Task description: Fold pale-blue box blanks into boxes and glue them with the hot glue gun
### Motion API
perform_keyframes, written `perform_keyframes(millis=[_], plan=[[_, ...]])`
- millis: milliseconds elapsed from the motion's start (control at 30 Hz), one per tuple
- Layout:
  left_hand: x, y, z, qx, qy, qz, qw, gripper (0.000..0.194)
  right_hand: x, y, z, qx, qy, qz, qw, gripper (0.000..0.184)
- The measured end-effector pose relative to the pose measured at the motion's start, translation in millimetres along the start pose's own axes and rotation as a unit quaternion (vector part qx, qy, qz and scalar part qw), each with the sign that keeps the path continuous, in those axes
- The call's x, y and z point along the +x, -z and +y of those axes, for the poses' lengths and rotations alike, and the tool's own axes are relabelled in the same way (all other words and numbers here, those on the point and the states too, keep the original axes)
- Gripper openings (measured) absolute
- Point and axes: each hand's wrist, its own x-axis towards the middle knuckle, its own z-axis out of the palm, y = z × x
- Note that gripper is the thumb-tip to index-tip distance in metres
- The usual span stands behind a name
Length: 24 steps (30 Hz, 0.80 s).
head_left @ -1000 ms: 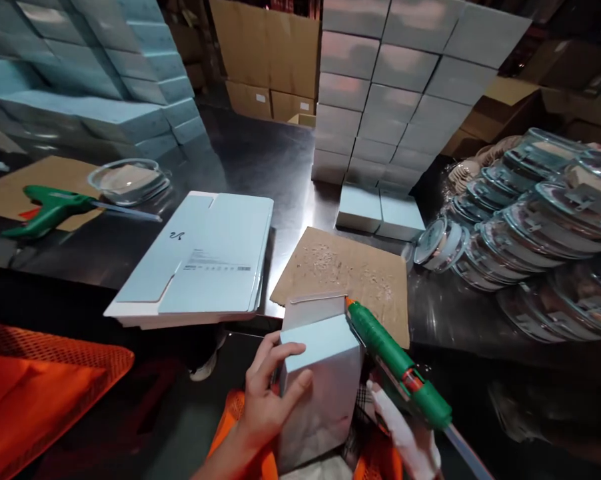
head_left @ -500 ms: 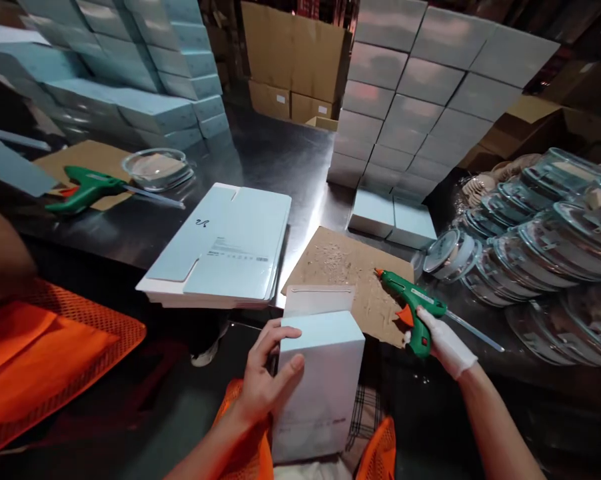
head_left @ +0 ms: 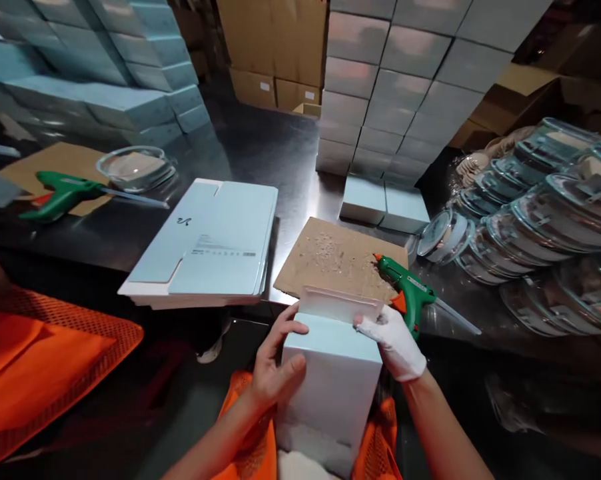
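A pale blue-white cardboard box [head_left: 328, 387] stands upright against me, its end flap [head_left: 338, 305] raised at the far edge. My left hand [head_left: 280, 360] grips the box's left side, thumb on the near face and fingers over the top edge. My right hand [head_left: 395, 340], in a white glove with bare fingertips, holds the flap's right end at the box's far right corner. Just beyond it a green hot glue gun [head_left: 410, 287] with an orange nozzle and a clear glue stick lies on a glue-spotted cardboard sheet [head_left: 325, 253].
Flat printed box blanks [head_left: 205, 240] are stacked to the left. Behind stand tall stacks of finished boxes [head_left: 380, 87]. Rows of round clear-lidded containers [head_left: 545, 220] fill the right side. Another glue gun [head_left: 63, 193] lies far left, near a person in an orange vest [head_left: 55, 373].
My right hand has let go of the glue gun, now lying on the cardboard, and has moved left onto the box's flap. My left hand still holds the box.
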Motion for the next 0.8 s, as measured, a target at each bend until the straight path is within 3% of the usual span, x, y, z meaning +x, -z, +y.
perform_keyframes(millis=[100,133,200,267,433,533,633,733,767,800], plan=[[4.3,-0.7,-2.2,-0.064,0.033,0.049,0.996,0.067,-3.6,23.9,0.0,-0.099,0.104,-0.148,0.978,0.087],[6.6,0.4,-2.3,-0.076,0.02,0.048,0.996,0.067,-5.3,29.0,-0.8,-0.139,0.142,-0.185,0.962,0.089],[11.0,4.7,-1.6,-0.06,-0.016,0.015,0.998,0.048,-9.0,31.2,-1.1,-0.202,0.195,-0.202,0.938,0.083],[14.0,10.4,0.1,-0.005,-0.038,-0.014,0.999,0.029,-12.7,24.3,1.5,-0.229,0.226,-0.174,0.931,0.07],[16.0,16.7,6.8,0.037,-0.064,-0.007,0.997,0.022,-14.0,-1.3,11.7,-0.238,0.338,-0.127,0.901,0.029],[19.4,15.6,11.2,0.037,-0.074,-0.021,0.996,0.02,-9.5,-7.9,15.1,-0.229,0.365,-0.11,0.896,0.027],[26.1,19.8,18.4,0.052,-0.071,-0.027,0.996,0.028,-12.3,-6.4,21.3,-0.198,0.339,-0.073,0.917,0.035],[32.5,29.9,31.0,0.059,-0.076,0.069,0.993,0.03,-28.7,6.8,36.6,-0.139,0.297,0.051,0.943,0.082],[33.8,32.2,35.7,0.052,-0.082,0.124,0.987,0.028,-35.8,13.8,44.2,-0.14,0.286,0.093,0.943,0.084],[34.7,32.6,40.0,0.04,-0.088,0.179,0.979,0.024,-43.1,21.3,52.4,-0.166,0.265,0.12,0.942,0.066]])
